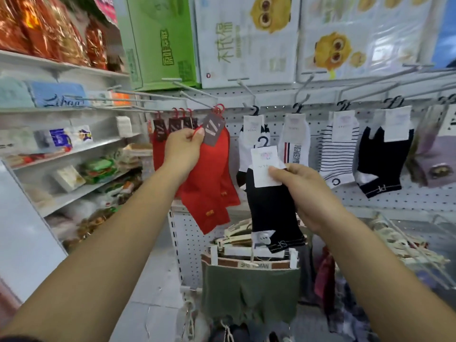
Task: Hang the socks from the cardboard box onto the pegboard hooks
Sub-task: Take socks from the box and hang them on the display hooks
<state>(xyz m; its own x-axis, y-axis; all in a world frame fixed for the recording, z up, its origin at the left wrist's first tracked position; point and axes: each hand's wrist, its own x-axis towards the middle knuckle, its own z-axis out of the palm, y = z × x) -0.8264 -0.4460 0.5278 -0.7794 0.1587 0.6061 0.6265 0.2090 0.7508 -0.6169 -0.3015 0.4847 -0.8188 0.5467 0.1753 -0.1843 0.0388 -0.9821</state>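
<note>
**A:** Which sock is in which hand?

**B:** The left hand (183,148) pinches the dark card (214,129) at the top of a red sock (209,188), thumb on the card's edge. The sock dangles below the grip. The right hand (304,191) pinches the white card (265,169) on a black sock (271,213), which also hangs limp beneath the fingers.

**A:** So they're soft and light?

**B:** I'd say so. The cloth droops and folds and won't hold a shape. The cards look like the only stiff parts, so gripping there seems right, because it keeps the little hanger pointing up.

**A:** Where are the hangers?

**B:** The red hanger (219,109) sits just above the left grip, at the tip of a wire hook (197,99). I can't tell if it's threaded on yet. The black hanger (264,142) stands just above the right thumb, well short of any hook.

**A:** Any trouble ahead?

**B:** The card could bend if it's squeezed hard, and a thin plastic hanger may twist away from the wire. A grip high on the card, close under the hanger, should steer it best. The box isn't in view. The pegboard (370,198) lies beyond both grips.
</note>
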